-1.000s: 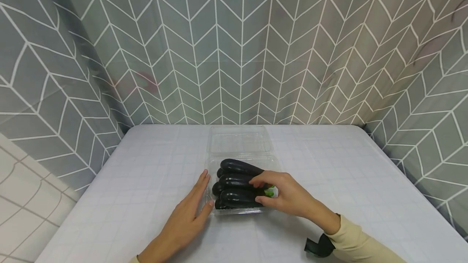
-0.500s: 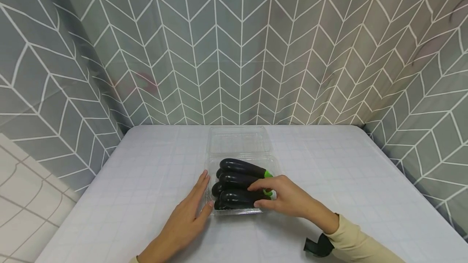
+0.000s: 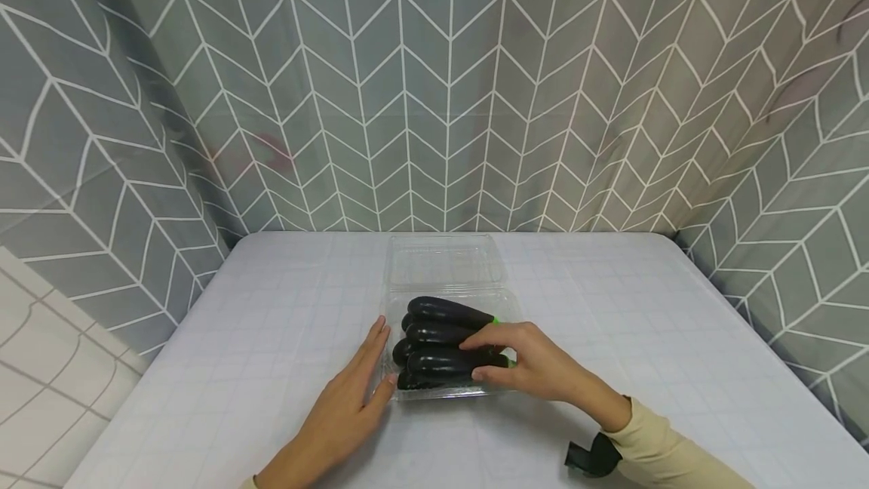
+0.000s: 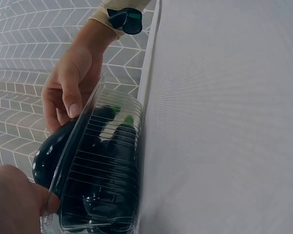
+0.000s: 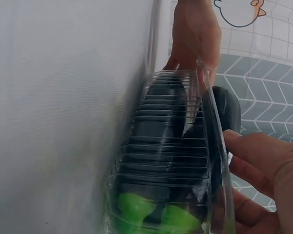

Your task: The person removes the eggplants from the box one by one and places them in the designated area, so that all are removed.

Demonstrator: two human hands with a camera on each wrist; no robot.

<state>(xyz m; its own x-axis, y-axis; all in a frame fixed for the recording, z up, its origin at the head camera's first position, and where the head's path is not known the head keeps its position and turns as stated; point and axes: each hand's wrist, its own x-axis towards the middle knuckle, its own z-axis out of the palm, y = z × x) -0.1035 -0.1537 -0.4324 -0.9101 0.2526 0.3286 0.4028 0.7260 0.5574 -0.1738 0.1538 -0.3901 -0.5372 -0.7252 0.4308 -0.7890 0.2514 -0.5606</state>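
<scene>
Several dark, glossy eggplants (image 3: 441,363) with green stem ends lie piled in a clear plastic clamshell container (image 3: 444,393). My right hand (image 3: 536,357) grips the nearest upper eggplant close to its stem end, thumb on the near side and fingers over the far side. Against the container's left end rests my left hand (image 3: 342,402), its fingers extended. The left wrist view shows the left thumb (image 4: 50,201) at the container's rim. Through the ribbed wall, lower eggplants (image 5: 156,126) show in the right wrist view. The right fingers partly hide the stems.
The container's lid (image 3: 444,262) lies folded back behind its base. A white cloth covers the table (image 3: 597,285), and a patterned grey curtain (image 3: 434,96) hangs behind it. A dark wrist-worn device (image 3: 594,457) sits at the right sleeve.
The nearest upper eggplant has shifted slightly away from me under my right hand. The rear eggplant's green stem end came into view, then became mostly covered again. My left hand stays in place.
</scene>
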